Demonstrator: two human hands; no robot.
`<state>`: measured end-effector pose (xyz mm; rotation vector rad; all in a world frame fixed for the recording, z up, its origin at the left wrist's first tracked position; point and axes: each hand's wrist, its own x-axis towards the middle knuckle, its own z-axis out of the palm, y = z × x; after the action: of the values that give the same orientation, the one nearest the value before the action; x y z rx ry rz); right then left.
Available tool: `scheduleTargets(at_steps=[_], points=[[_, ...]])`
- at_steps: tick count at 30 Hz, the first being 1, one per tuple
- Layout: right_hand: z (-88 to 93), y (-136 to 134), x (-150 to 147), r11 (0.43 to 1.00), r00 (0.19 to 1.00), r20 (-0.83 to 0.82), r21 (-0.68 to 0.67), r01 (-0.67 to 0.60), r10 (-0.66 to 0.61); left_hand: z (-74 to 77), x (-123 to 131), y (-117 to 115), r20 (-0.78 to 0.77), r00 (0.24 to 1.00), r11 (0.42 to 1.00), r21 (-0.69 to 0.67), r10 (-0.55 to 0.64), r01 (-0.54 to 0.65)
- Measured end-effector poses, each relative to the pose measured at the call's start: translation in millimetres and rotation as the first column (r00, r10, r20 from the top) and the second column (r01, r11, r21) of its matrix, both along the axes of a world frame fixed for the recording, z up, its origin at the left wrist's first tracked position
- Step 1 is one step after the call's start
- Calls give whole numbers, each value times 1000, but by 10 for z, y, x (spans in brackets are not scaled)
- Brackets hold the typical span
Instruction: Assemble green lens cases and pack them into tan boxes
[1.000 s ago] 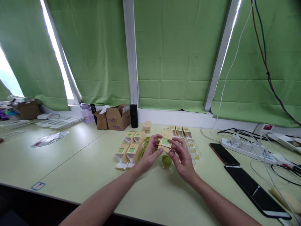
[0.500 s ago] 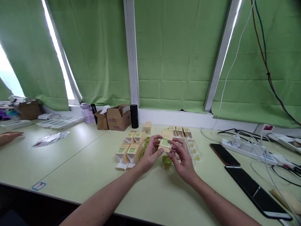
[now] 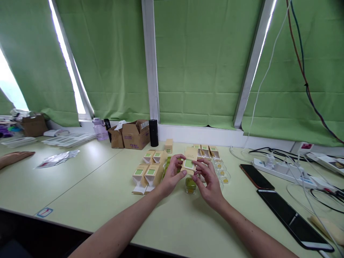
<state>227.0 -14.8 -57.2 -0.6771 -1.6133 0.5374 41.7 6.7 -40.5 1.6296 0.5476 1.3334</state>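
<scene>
Between my two hands is a small tan paper box (image 3: 189, 164) with a green square on its face and a raised flap. My left hand (image 3: 174, 173) grips its left side, thumb along the lower edge. On the right side, the fingers of my right hand (image 3: 208, 180) are closed on the same box. Just below it a small glass jar with green contents (image 3: 190, 185) stands on the table. More green jars (image 3: 167, 165) are partly hidden behind my left hand. Several similar boxes (image 3: 151, 172) with open flaps stand to the left.
Clear plastic trays with yellow spots (image 3: 222, 173) lie right of my hands, near more tan boxes (image 3: 205, 151). Two phones (image 3: 292, 216) and a power strip (image 3: 282, 171) with cables lie further right. Cardboard cartons (image 3: 135, 134) and a black cylinder (image 3: 153, 132) stand behind. Another person's hand (image 3: 18, 157) rests far left.
My hands and the box stay nearly in place. At the far left, the other person's hand has reached slightly further right over the table.
</scene>
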Motion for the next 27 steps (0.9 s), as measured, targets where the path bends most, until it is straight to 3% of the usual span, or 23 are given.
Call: scheduleTargets(at_steps=[7,14,27], points=[[6,-3,-2,1000,1000,4,8,11,-11,-16,-3,9,-28,999,999,35,31,-30],[18,-4,4,1000,1000,7,4,25,-25,33,3,-28,-139,972,970,175,192,-167],[26,18,4,998,998,-16,1,63,-63,4,19,9,-181,942,933,280,282,-226]])
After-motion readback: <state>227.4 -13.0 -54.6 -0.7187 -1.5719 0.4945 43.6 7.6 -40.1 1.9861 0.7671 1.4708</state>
